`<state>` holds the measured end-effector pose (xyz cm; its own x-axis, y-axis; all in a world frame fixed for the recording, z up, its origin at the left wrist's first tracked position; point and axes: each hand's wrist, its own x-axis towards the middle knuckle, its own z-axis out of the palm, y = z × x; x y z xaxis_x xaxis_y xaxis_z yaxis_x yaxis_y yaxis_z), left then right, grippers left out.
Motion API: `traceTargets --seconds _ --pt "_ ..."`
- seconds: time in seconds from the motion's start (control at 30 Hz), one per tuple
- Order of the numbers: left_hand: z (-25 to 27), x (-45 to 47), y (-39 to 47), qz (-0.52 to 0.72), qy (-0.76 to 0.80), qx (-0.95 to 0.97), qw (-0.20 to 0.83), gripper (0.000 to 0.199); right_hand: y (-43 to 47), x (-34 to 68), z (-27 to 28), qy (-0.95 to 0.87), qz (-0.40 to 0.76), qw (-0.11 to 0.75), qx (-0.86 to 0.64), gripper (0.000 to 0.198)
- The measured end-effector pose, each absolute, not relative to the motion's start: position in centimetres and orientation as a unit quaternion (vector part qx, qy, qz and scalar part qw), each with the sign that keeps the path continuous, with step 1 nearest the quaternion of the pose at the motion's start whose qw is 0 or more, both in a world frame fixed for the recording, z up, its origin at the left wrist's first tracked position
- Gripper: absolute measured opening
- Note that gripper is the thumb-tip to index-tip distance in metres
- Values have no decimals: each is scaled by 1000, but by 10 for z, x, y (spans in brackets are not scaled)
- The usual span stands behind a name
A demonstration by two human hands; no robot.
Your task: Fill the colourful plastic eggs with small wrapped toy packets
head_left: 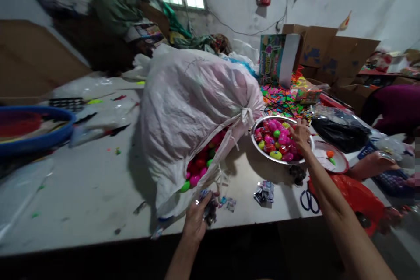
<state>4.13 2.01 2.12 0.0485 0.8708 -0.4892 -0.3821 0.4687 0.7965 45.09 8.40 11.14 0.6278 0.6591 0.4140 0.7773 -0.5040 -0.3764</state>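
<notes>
My left hand (197, 218) is closed round a bunch of small dark, shiny packets (210, 210) at the table's front edge. Beside it, a big white woven sack (193, 92) lies with its side gaping, showing bright plastic eggs (195, 179) in pink, red and green. My right hand (301, 136) is over the right rim of a metal bowl (259, 151) filled with similar colourful eggs (275, 135). Its fingers are bent and partly blurred, so I cannot tell whether they grip anything. A small pile of silvery packets (264, 192) lies on the table between my hands.
Dark-handled scissors (309, 201) and a red plastic bag (348, 197) lie at the right. Behind them stands a red-rimmed plate (341, 164) with small coloured pieces. A blue basin (62, 124) is at far left. Cardboard boxes (348, 54) stand at the back; another person's purple sleeve (398, 105) shows.
</notes>
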Motion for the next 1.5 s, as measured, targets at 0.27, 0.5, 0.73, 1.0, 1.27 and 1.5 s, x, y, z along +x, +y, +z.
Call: traceTargets --seconds 0.27,0.5,0.73,1.0,1.27,1.5 --pt "12 16 20 501 561 298 588 34 81 236 64 -711 154 391 -564 18" --pt "21 -4 20 540 569 282 553 36 128 119 59 -768 99 144 -616 24" --pt "22 -16 16 569 576 265 523 34 102 136 59 -724 142 243 -630 36" --pt "21 15 13 493 559 329 580 34 21 194 57 -522 612 387 -451 23" --pt "29 51 12 459 508 349 640 33 -1 203 42 -383 607 531 -450 23" --pt "28 60 10 450 524 353 630 34 -8 216 39 -350 616 522 -475 28"
